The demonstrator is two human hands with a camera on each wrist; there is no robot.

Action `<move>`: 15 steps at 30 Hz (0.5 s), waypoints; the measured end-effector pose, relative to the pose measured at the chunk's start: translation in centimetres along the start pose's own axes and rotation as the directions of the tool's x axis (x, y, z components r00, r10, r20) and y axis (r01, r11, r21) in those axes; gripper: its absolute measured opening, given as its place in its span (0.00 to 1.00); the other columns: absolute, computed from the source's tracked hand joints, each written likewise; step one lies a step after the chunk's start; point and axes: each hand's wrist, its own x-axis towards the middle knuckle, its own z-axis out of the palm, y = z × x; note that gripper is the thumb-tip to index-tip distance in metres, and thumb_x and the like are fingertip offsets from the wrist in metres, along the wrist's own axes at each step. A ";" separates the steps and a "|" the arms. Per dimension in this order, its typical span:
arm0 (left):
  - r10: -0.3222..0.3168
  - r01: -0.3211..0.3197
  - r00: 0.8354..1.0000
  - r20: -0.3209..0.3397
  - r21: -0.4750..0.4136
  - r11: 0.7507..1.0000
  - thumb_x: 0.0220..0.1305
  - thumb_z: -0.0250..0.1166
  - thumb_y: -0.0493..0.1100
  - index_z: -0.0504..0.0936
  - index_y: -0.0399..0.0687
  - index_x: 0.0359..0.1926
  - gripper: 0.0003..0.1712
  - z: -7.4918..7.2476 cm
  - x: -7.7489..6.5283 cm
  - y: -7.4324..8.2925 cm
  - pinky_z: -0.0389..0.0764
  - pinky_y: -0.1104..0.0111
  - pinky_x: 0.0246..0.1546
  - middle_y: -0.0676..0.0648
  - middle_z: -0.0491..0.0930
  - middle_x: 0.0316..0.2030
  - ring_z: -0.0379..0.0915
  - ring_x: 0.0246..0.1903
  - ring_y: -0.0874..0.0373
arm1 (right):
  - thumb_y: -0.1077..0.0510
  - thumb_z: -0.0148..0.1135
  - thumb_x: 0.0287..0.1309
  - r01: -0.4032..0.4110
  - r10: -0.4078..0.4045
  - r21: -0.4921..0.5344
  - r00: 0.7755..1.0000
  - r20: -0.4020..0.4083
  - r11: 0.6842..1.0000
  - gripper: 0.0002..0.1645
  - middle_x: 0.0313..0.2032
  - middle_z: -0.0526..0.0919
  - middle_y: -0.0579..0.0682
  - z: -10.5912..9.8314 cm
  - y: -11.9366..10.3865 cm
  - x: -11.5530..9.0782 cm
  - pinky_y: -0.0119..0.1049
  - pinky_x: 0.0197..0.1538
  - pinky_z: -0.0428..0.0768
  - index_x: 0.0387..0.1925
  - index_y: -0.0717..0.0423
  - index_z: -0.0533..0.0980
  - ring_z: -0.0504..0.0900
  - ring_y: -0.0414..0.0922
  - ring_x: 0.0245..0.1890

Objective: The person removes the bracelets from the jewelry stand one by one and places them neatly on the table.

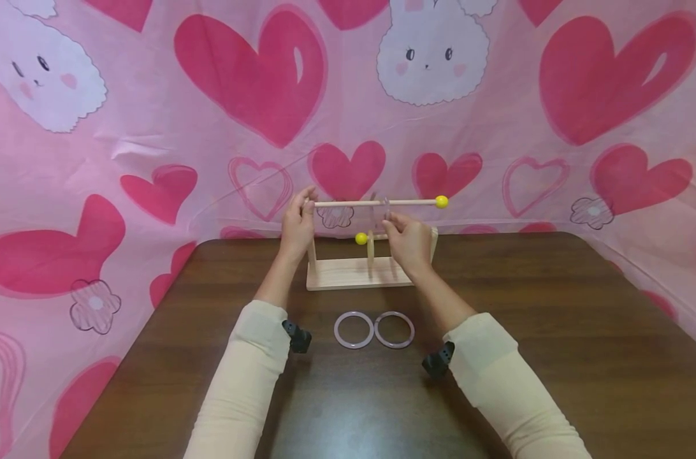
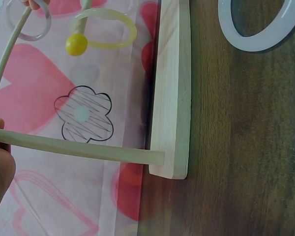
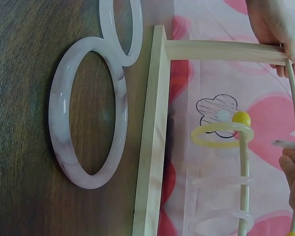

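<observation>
A wooden bangle stand (image 1: 348, 275) has posts at its ends and two rods tipped with yellow balls. My left hand (image 1: 297, 224) grips the top of the left post (image 3: 221, 50), where the upper rod (image 1: 348, 204) begins. With thumb and fingers, my right hand (image 1: 411, 243) pinches a pale translucent bangle (image 2: 48, 25) that encircles the upper rod. A yellow bangle (image 3: 206, 142) hangs on the lower rod (image 3: 244, 162) near its yellow ball (image 3: 241, 118). Pale bangles (image 3: 216, 182) hang farther along that rod, partly hidden by my right hand in the head view.
Two pale lilac bangles lie side by side in front of the stand, a left bangle (image 1: 338, 331) and a right bangle (image 1: 412, 330). They rest on a dark wooden table (image 1: 359, 408). Behind it hangs a pink cloth (image 1: 348, 121) printed with hearts and rabbits.
</observation>
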 end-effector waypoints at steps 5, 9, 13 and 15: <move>-0.005 0.005 1.000 0.006 0.006 1.000 0.67 0.50 0.32 0.70 0.31 0.56 0.18 0.0 0.0 0.0 0.68 0.63 0.54 0.33 0.74 0.48 0.69 0.51 0.45 | 0.63 0.65 0.51 0.018 -0.018 -0.005 0.999 -0.033 1.000 0.10 0.32 0.84 0.57 -0.2 0.1 0.0 0.42 0.36 0.80 0.36 0.65 0.83 0.84 0.50 0.34; -0.013 0.013 1.000 0.009 0.009 1.000 0.67 0.50 0.32 0.70 0.31 0.57 0.18 0.0 0.1 0.0 0.68 0.63 0.55 0.33 0.74 0.48 0.69 0.52 0.45 | 0.63 0.66 0.50 0.034 -0.035 -0.014 0.998 -0.060 0.999 0.09 0.31 0.84 0.57 -0.5 0.1 0.0 0.43 0.37 0.80 0.35 0.64 0.83 0.84 0.51 0.32; -0.005 0.005 1.000 0.006 0.010 1.000 0.67 0.50 0.32 0.70 0.31 0.57 0.18 0.0 0.1 0.0 0.68 0.63 0.55 0.33 0.74 0.48 0.69 0.51 0.45 | 0.64 0.66 0.50 0.031 -0.030 0.008 0.997 -0.067 0.999 0.10 0.31 0.83 0.59 -0.8 0.2 0.0 0.41 0.36 0.81 0.35 0.66 0.82 0.84 0.51 0.31; -0.001 0.001 1.000 0.004 0.009 1.000 0.67 0.50 0.32 0.71 0.31 0.56 0.18 0.0 0.0 0.0 0.68 0.63 0.54 0.33 0.74 0.47 0.69 0.51 0.45 | 0.64 0.66 0.51 0.024 -0.023 0.020 0.998 -0.065 1.000 0.10 0.31 0.83 0.60 -0.9 0.2 0.0 0.41 0.35 0.81 0.36 0.67 0.82 0.84 0.51 0.31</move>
